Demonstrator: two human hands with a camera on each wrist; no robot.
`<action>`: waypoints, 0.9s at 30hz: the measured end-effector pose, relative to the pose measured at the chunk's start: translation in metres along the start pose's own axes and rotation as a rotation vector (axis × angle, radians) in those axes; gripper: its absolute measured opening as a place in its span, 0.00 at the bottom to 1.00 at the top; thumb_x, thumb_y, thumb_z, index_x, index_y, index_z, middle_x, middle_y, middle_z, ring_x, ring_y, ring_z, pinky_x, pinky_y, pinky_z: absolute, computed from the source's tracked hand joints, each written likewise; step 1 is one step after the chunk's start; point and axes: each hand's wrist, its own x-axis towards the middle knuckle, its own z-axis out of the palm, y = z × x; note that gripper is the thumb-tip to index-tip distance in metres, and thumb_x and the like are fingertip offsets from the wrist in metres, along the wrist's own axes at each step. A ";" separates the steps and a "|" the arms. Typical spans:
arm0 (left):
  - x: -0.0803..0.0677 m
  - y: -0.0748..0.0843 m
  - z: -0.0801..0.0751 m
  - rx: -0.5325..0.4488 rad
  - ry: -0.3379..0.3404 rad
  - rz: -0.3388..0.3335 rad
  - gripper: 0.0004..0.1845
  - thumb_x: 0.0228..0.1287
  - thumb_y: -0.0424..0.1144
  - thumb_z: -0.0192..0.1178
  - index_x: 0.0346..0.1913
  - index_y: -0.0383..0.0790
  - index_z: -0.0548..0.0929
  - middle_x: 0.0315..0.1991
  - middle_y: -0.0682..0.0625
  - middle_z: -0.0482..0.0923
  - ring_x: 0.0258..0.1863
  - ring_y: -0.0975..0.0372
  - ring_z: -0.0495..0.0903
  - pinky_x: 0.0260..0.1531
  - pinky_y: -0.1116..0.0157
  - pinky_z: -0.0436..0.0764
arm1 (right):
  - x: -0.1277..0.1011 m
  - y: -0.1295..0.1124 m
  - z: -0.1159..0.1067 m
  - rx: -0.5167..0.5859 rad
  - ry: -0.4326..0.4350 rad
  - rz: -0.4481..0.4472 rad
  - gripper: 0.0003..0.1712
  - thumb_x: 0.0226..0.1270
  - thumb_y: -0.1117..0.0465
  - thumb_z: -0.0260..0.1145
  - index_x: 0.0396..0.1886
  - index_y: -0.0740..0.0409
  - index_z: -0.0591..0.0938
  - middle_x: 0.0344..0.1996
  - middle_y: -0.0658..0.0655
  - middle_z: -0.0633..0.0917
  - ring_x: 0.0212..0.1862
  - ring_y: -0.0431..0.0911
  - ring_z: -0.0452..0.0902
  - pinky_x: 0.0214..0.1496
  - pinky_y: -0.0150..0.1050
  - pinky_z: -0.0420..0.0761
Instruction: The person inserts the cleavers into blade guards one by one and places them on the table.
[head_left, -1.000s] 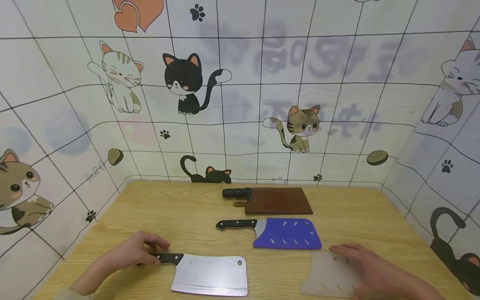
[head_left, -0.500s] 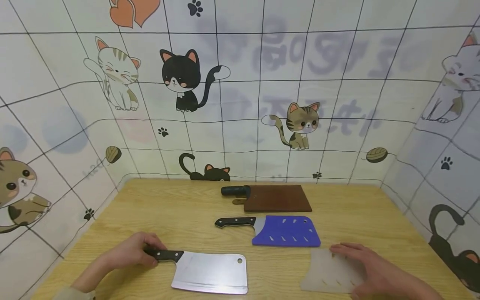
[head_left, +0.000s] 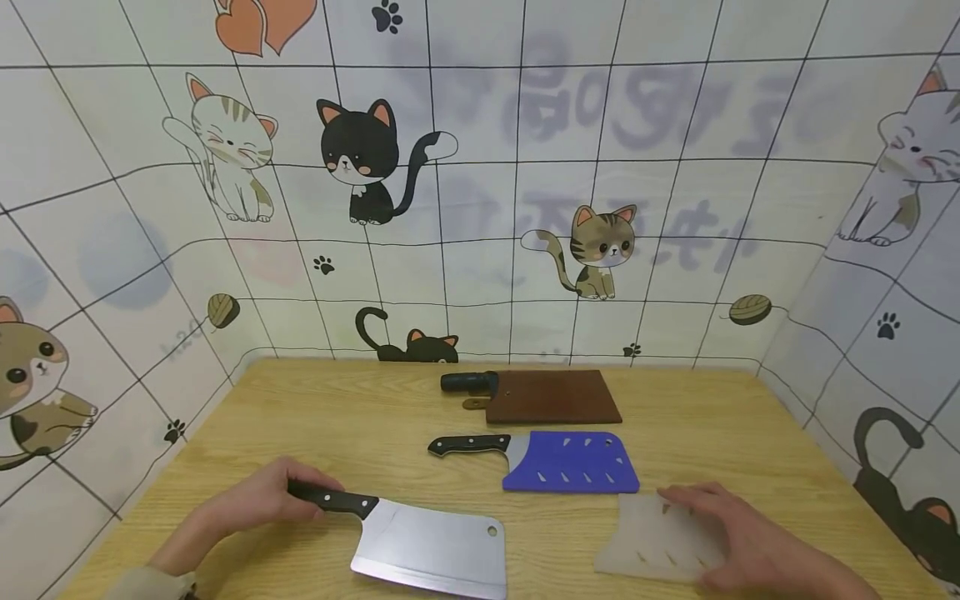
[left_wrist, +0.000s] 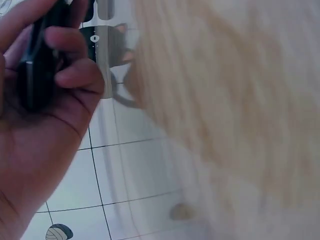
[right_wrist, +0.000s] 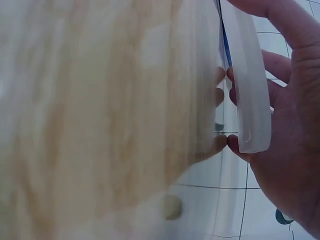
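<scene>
My left hand grips the black riveted handle of a cleaver at the front left of the table. Its bare steel blade, with a hole near the far corner, points right and slants slightly. In the left wrist view, the fingers curl round the dark handle. At the front right, my right hand holds a whitish translucent slotted blade cover across its width, thumb on the near edge and fingers on the far edge. The right wrist view shows the cover in the palm, fingertips close to the tabletop.
Behind the cleaver lies a second knife in a blue slotted cover. Further back is a black-handled knife with a brown cover. The wooden table meets cat-print walls on its back and sides.
My left hand has closed round the cleaver's handle and raised it a little; the blade has shifted right and tilted. My right hand and the whitish cover have barely moved.
</scene>
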 end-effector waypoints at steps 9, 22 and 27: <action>0.010 0.011 0.009 -0.086 -0.037 -0.028 0.16 0.59 0.30 0.71 0.52 0.39 0.89 0.43 0.51 0.87 0.35 0.67 0.78 0.33 0.69 0.77 | 0.003 0.004 0.001 -0.158 0.194 -0.224 0.51 0.36 0.43 0.85 0.67 0.46 0.80 0.58 0.48 0.80 0.56 0.41 0.72 0.49 0.42 0.78; 0.031 0.025 0.016 -0.115 0.194 -0.121 0.20 0.64 0.35 0.71 0.58 0.32 0.86 0.47 0.42 0.84 0.34 0.64 0.77 0.33 0.67 0.77 | 0.029 -0.021 -0.007 -0.140 0.329 -0.357 0.52 0.32 0.44 0.86 0.66 0.42 0.81 0.59 0.46 0.81 0.57 0.40 0.72 0.49 0.44 0.79; 0.046 0.030 0.017 -0.140 0.281 -0.145 0.22 0.63 0.37 0.72 0.58 0.33 0.86 0.52 0.40 0.84 0.36 0.61 0.77 0.33 0.67 0.76 | 0.044 -0.033 -0.010 -0.110 0.344 -0.415 0.52 0.32 0.45 0.86 0.66 0.45 0.81 0.58 0.49 0.81 0.57 0.41 0.72 0.49 0.44 0.79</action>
